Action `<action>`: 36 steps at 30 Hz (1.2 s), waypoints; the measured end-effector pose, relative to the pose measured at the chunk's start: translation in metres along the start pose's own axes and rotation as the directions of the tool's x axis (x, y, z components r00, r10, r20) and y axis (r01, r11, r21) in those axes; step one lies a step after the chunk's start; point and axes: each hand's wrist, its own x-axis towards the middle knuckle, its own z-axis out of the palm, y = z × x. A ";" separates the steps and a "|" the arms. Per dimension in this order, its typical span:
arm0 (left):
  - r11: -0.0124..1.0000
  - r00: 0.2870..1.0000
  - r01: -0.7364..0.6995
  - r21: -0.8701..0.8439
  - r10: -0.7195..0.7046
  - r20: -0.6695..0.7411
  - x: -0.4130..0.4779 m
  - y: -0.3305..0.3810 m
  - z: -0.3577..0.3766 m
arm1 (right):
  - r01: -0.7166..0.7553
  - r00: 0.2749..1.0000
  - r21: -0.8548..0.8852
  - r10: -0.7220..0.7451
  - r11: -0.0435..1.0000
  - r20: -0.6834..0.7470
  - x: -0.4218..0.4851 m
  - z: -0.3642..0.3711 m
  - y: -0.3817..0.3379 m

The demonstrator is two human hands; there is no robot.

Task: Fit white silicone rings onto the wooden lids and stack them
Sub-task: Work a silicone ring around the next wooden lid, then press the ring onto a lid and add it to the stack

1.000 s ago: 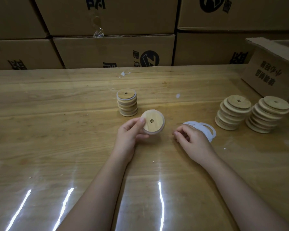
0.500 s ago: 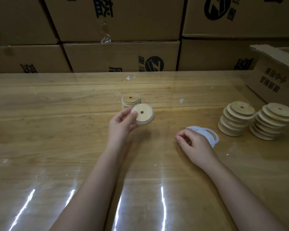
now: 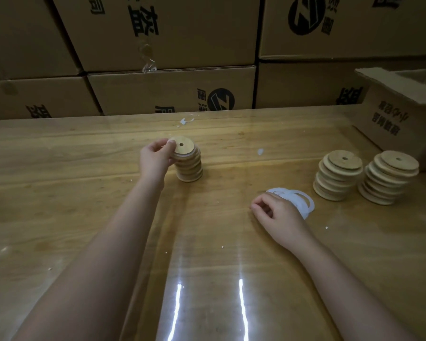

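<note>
My left hand (image 3: 155, 158) pinches a round wooden lid (image 3: 182, 146) with a small centre hole, its thumb on the lid's left edge. The lid sits tilted on top of a short stack of ringed lids (image 3: 190, 168) in the middle of the table. My right hand (image 3: 278, 214) rests on the table with its fingers loosely curled, holding nothing that I can see. Just behind it lies a small pile of white silicone rings (image 3: 300, 200). Two stacks of bare wooden lids stand at the right, the nearer stack (image 3: 337, 178) and the farther stack (image 3: 389, 177).
An open cardboard box (image 3: 401, 119) stands at the table's right edge behind the bare lids. A wall of stacked cartons (image 3: 172, 92) runs along the far side of the wooden table (image 3: 84, 193). White scraps (image 3: 260, 151) lie near the middle.
My left hand has carried the lid up and away from me and set it on the ringed stack. My right hand has stayed beside the white rings.
</note>
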 end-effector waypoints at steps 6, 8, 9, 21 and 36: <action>0.963 0.994 -0.070 0.261 0.090 -0.064 0.006 -0.007 0.001 | -0.005 1.000 0.007 0.005 1.000 0.005 0.000 -0.001 0.001; 0.964 0.994 -0.088 0.250 0.103 -0.046 0.004 -0.008 0.000 | -0.004 1.000 0.010 0.004 1.000 0.005 0.000 0.000 0.001; 0.970 0.994 -0.101 0.223 0.108 -0.019 0.002 -0.009 -0.001 | -0.007 1.000 0.012 0.007 1.000 0.005 0.000 0.000 0.001; 0.968 0.970 -0.191 0.164 0.161 0.180 -0.021 -0.035 -0.001 | -0.009 1.000 0.018 0.009 1.000 0.001 0.001 0.000 0.003; 0.996 0.985 -0.088 -0.026 0.091 0.147 -0.089 -0.046 0.005 | -0.026 1.000 0.058 0.026 0.998 0.014 0.002 0.001 0.004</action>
